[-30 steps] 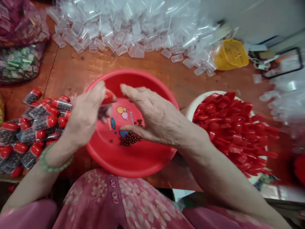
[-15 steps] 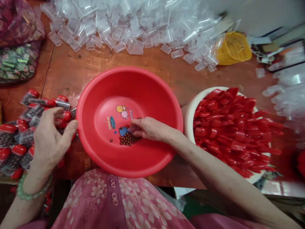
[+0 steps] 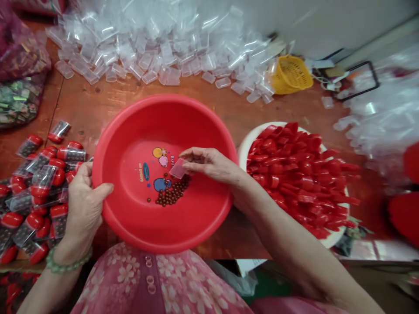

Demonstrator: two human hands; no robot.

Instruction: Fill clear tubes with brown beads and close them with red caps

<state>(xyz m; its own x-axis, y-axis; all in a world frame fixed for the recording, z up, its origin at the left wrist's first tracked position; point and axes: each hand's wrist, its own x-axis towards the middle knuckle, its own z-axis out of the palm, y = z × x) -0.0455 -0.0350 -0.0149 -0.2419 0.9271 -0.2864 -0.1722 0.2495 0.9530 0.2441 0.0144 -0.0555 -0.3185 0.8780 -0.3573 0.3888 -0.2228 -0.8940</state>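
Observation:
A red plastic basin (image 3: pixel 131 222) with cartoon prints on its floor sits in front of me. My left hand (image 3: pixel 85 198), wearing a green bead bracelet, is closed on the basin's left rim, thumb over the edge and fingers outside. Inside the basin, my right hand (image 3: pixel 206 163) pinches a small clear plastic container (image 3: pixel 178 168) between thumb and fingers. Just below it, small brown balls (image 3: pixel 172 194) lie in a loose cluster on the basin floor, with one apart to the left. Whether the container holds any balls is hard to make out.
Red-capped filled containers (image 3: pixel 42 183) are heaped left of the basin. To the right, a white tub (image 3: pixel 242 152) brims with red plastic parts (image 3: pixel 294 174). Clear containers (image 3: pixel 147 56) pile along the back, beside a yellow basket (image 3: pixel 291 75). Bags (image 3: pixel 19 96) stand at far left.
My left hand has come from over the capped containers onto the basin's rim. The right hand has lifted slightly off the balls, bringing the clear container into view. The whole view has shifted.

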